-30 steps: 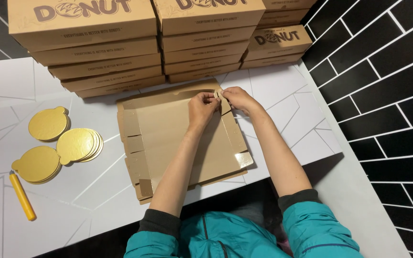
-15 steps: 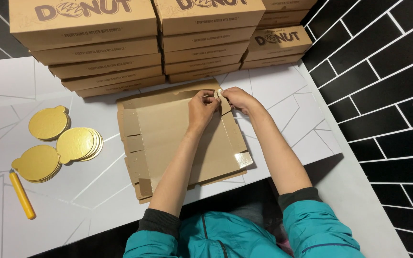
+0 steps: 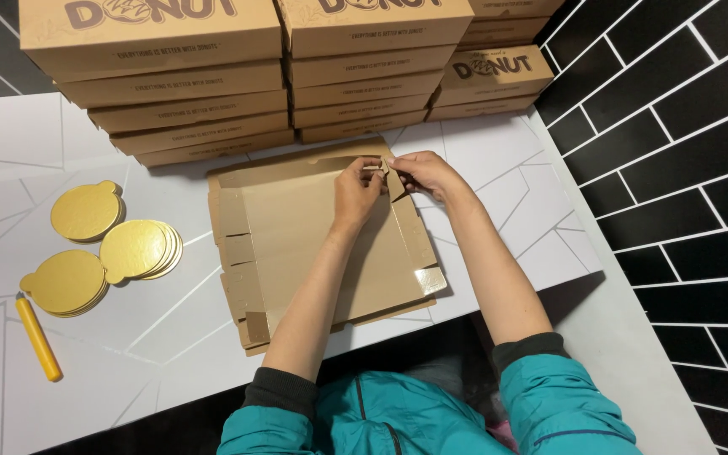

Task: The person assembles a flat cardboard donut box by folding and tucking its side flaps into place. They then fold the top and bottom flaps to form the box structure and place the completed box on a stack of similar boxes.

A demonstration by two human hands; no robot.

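White desk (image 3: 499,160) under the head camera carries a flat cardboard box blank (image 3: 297,244), its far right corner under the fingers. Left hand (image 3: 357,187) and right hand (image 3: 425,173) pinch together on a small corner tab (image 3: 383,168); the board looks light, stiff yet creasable, best held by its flaps.

A flat, unfolded brown cardboard box blank (image 3: 313,240) lies on the white table (image 3: 499,168). The left hand (image 3: 355,190) and right hand (image 3: 423,173) pinch a small flap at its far edge. Closed brown cardboard boxes (image 3: 238,76) stack behind; round gold card discs (image 3: 103,248) and a yellow stick (image 3: 38,337) lie left.
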